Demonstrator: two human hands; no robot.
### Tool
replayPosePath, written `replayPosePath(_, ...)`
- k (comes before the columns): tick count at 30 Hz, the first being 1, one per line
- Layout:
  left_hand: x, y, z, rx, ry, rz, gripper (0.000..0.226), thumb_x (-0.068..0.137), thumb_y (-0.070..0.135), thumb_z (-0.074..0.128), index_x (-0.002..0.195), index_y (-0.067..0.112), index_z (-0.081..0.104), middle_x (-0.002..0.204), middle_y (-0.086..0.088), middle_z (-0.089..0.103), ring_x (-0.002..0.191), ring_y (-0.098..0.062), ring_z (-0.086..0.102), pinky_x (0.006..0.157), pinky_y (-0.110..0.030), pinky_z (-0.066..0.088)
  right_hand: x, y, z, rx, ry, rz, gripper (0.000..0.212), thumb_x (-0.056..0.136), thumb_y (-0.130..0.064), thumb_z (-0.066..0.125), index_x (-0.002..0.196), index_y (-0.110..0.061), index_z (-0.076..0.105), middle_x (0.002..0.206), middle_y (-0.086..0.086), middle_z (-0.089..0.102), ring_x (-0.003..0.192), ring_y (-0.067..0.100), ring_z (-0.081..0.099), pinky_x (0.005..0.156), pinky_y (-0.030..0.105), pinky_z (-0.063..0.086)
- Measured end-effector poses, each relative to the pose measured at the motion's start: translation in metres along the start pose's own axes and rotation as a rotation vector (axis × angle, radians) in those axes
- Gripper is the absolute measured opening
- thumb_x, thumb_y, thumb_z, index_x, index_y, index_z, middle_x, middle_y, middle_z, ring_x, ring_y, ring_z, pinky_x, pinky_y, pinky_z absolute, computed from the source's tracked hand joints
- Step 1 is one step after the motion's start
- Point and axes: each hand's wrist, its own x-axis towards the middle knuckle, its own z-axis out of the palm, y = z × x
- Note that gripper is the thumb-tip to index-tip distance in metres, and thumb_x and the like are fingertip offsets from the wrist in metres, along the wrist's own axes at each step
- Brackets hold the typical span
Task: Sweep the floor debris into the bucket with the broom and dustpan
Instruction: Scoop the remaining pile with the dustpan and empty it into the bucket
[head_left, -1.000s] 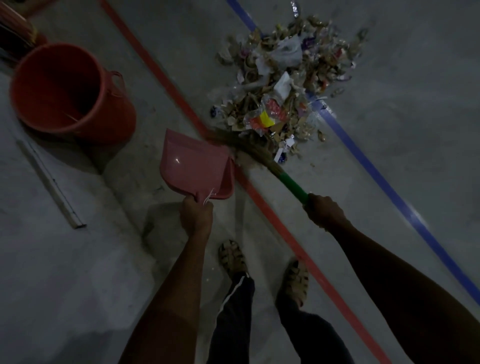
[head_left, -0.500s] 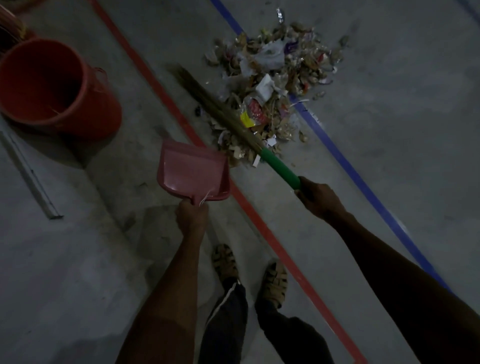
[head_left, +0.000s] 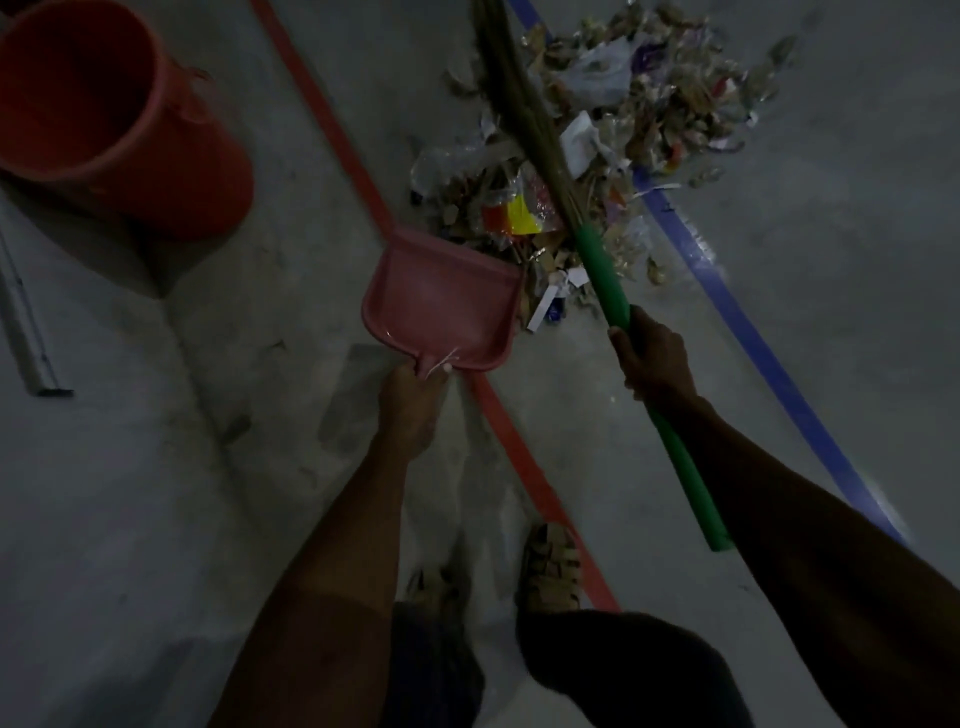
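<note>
A pile of paper, wrappers and plastic scraps (head_left: 613, 140) lies on the grey floor at upper centre. A pink dustpan (head_left: 441, 304) rests on the floor with its mouth against the pile's near edge; my left hand (head_left: 413, 400) grips its handle. The broom (head_left: 550, 171) has a green handle and brown bristles that reach up across the pile to the frame's top. My right hand (head_left: 654, 358) grips the green handle partway along. An orange bucket (head_left: 171, 171) stands open at the upper left, apart from the pan.
A red floor line (head_left: 332, 140) runs diagonally under the dustpan and a blue line (head_left: 753, 332) passes under the pile. A grey metal strip (head_left: 23, 322) lies at the left edge. My two sandalled feet (head_left: 550, 569) stand below the dustpan.
The broom has swung from lying low by the dustpan to pointing up across the pile. The dustpan has moved up to the pile's near edge.
</note>
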Motion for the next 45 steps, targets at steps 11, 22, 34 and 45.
replayPosePath(11,0.116,-0.122,0.079,0.405,0.023,0.163,0.039,0.1,0.041,0.049,0.128,0.016,0.059,0.119,-0.008,0.065,0.111,-0.031,0.06,0.095,-0.042,0.047,0.116,0.031,0.14,-0.002,0.203,-0.08,0.034,0.104,-0.033,0.049,0.126,-0.007,0.048,0.094,0.013,0.063,0.078,0.033,0.062,0.06,0.034,0.038)
replayPosePath(22,0.169,-0.21,0.053,0.55,-0.042,0.261,0.051,0.1,0.063,0.029,0.138,0.036,0.048,0.139,-0.006,0.055,0.121,-0.031,0.056,0.101,-0.042,0.045,0.122,0.095,0.202,-0.078,0.281,-0.041,0.034,0.099,-0.033,0.055,0.128,-0.019,0.044,0.106,0.011,0.065,0.084,0.032,0.063,0.068,0.041,0.052)
replayPosePath(34,0.157,-0.257,-0.006,0.558,-0.134,0.419,0.046,0.102,0.038,0.048,0.143,0.016,0.047,0.132,-0.02,0.06,0.118,-0.035,0.059,0.09,-0.034,0.043,0.086,0.096,0.232,-0.122,0.303,0.039,0.035,0.1,-0.034,0.053,0.129,-0.016,0.045,0.108,0.013,0.063,0.085,0.031,0.059,0.065,0.035,0.042)
replayPosePath(45,0.174,-0.259,0.002,0.669,-0.051,0.388,0.064,0.097,0.063,0.036,0.152,0.03,0.029,0.152,-0.009,0.041,0.128,-0.034,0.052,0.103,-0.043,0.041,0.07,0.107,0.207,-0.24,0.393,0.083,0.045,0.099,-0.031,0.056,0.14,-0.02,0.041,0.119,0.013,0.063,0.097,0.036,0.064,0.076,0.043,0.053)
